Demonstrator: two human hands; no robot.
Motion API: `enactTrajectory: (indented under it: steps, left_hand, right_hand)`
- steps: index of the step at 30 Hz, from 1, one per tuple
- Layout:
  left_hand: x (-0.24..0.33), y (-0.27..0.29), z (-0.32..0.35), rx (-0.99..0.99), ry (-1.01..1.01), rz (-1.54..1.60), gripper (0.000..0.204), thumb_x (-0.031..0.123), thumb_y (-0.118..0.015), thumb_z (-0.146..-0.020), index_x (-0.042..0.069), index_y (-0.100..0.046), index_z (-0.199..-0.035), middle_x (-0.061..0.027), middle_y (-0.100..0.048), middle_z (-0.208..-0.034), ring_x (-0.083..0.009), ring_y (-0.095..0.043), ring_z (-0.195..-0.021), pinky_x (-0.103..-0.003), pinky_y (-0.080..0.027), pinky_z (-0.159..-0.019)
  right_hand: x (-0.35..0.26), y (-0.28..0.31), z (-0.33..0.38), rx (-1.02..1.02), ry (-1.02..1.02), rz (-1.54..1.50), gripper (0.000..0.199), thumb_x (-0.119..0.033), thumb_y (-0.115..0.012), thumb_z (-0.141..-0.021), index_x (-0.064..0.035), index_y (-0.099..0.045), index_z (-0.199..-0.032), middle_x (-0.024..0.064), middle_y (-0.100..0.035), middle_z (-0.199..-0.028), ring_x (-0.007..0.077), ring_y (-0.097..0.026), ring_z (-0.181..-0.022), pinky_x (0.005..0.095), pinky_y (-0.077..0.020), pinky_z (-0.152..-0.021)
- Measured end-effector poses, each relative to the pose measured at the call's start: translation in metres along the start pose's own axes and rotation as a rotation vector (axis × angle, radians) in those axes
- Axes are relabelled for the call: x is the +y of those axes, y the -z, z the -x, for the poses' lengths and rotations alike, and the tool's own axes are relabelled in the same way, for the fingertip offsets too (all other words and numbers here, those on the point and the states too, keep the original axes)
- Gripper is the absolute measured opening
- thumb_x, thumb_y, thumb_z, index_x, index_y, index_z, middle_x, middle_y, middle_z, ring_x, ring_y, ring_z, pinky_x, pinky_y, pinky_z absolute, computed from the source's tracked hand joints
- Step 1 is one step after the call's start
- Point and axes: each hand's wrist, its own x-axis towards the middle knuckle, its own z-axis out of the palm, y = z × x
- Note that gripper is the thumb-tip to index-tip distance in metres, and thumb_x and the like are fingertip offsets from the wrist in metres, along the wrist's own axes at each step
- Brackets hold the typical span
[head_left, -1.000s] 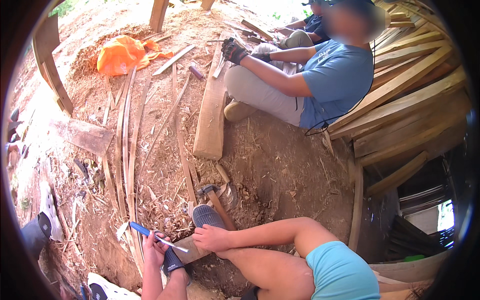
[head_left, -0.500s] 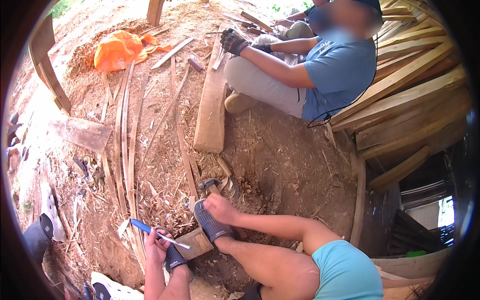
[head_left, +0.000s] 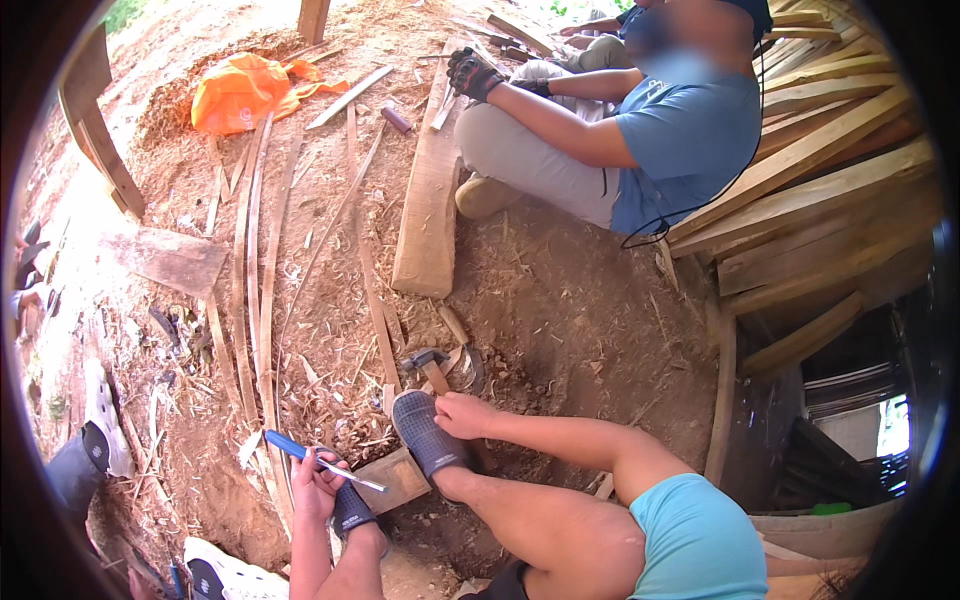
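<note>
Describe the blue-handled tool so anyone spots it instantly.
From the thick plank beside the co-worker, look down-left to the left grip, holding the blue-handled tool. Its blue handle and metal shaft distinguish it from nearby wood strips.

Dirt ground [head_left: 575, 330] holds plank [head_left: 428, 215]; hammer [head_left: 427, 358]; orange bag [head_left: 238, 96]

daylight bleaches the ground [head_left: 75, 255] at left; the lower right is dim.

The left hand [head_left: 318, 482] holds a blue-handled tool [head_left: 288, 445], right hand [head_left: 465, 415] by a shoe [head_left: 424, 438].
</note>
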Motion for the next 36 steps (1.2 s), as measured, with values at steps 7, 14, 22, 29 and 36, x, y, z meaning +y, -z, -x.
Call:
enactTrajectory:
  steps: [7, 14, 22, 29, 36]
  left_hand:
    - [0.003, -0.004, 0.005, 0.006, -0.016, -0.039, 0.015, 0.028, -0.053, -0.099, 0.017, -0.045, -0.106, -0.0052, -0.063, -0.085, -0.023, -0.069, -0.072, -0.032, -0.06, -0.056]
    - [0.001, -0.001, 0.0, -0.013, 0.003, -0.021, 0.019, 0.027, -0.054, -0.099, 0.016, -0.042, -0.108, -0.0073, -0.063, -0.087, -0.0266, -0.07, -0.073, -0.034, -0.061, -0.054]
    - [0.005, 0.005, 0.002, -0.028, 0.017, -0.027, 0.019, 0.026, -0.052, -0.099, 0.015, -0.04, -0.111, -0.0094, -0.064, -0.089, -0.028, -0.071, -0.073, -0.036, -0.061, -0.054]
    - [0.003, 0.001, 0.004, -0.031, 0.008, -0.019, 0.02, 0.027, -0.053, -0.099, 0.015, -0.04, -0.11, -0.0099, -0.064, -0.089, -0.0285, -0.071, -0.073, -0.035, -0.061, -0.054]
    - [-0.003, 0.0, 0.0, -0.027, 0.011, 0.002, 0.019, 0.028, -0.053, -0.099, 0.016, -0.042, -0.11, -0.0083, -0.064, -0.088, -0.0278, -0.071, -0.073, -0.033, -0.061, -0.052]
  right_hand:
    - [-0.001, 0.007, -0.005, -0.044, 0.04, 0.012, 0.025, -0.027, -0.057, -0.089, -0.0033, -0.058, -0.094, 0.0181, -0.059, -0.096, 0.0362, -0.059, -0.095, 0.0453, -0.0472, -0.084]
    - [0.026, -0.002, -0.011, 0.343, -0.246, -0.238, 0.025, -0.026, -0.057, -0.089, -0.0027, -0.057, -0.097, 0.0194, -0.06, -0.098, 0.0361, -0.059, -0.096, 0.0445, -0.0477, -0.084]
    - [0.035, -0.001, -0.02, 0.072, -0.324, -0.108, 0.037, -0.031, -0.056, -0.088, 0.0, -0.054, -0.108, 0.0259, -0.062, -0.107, 0.0405, -0.06, -0.104, 0.0471, -0.0468, -0.088]
    - [0.033, -0.003, -0.027, 0.051, -0.421, -0.216, 0.049, -0.044, -0.057, -0.09, 0.0013, -0.057, -0.108, 0.0238, -0.064, -0.107, 0.0369, -0.062, -0.102, 0.0438, -0.0477, -0.087]
    - [0.026, -0.012, -0.05, 0.154, -0.511, -0.428, 0.052, -0.044, -0.06, -0.09, 0.0035, -0.06, -0.11, 0.0219, -0.065, -0.103, 0.0302, -0.064, -0.096, 0.0399, -0.0481, -0.084]
